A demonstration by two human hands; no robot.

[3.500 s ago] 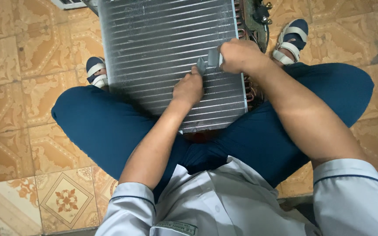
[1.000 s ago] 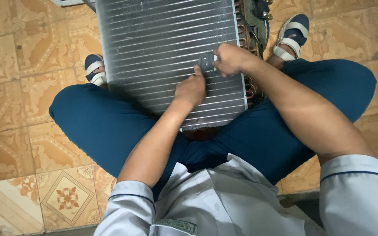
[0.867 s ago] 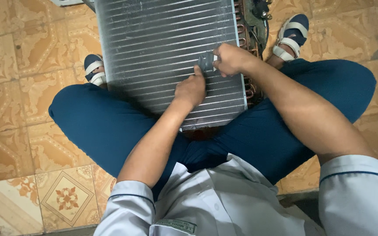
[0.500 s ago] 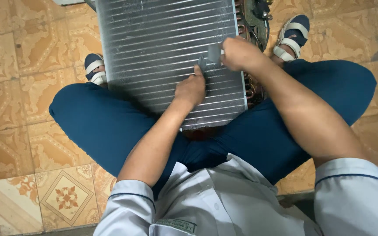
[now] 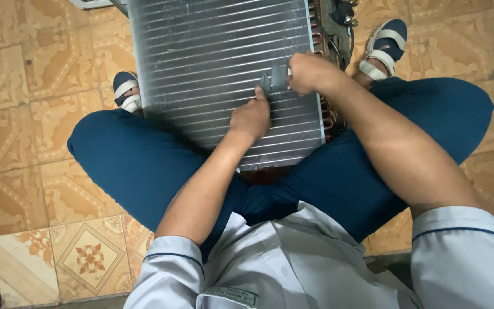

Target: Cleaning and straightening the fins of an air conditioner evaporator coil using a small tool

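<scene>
A small grey tool point(image 5: 275, 77) lies against the finned coil point(image 5: 218, 63), on its right half near the copper bends point(image 5: 328, 111). The right hand point(image 5: 311, 72) closes its fingers round the tool's right end. The left hand point(image 5: 251, 117) rests flat on the fins just below, its thumb touching the tool's left end. The coil stands between the person's knees on the tiled floor point(image 5: 24, 114), sandals point(image 5: 385, 47) either side.

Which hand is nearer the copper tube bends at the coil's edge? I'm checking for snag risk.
Right. The right hand sits at the coil's edge, just beside the copper tube bends; the left hand rests farther in on the fins.
</scene>
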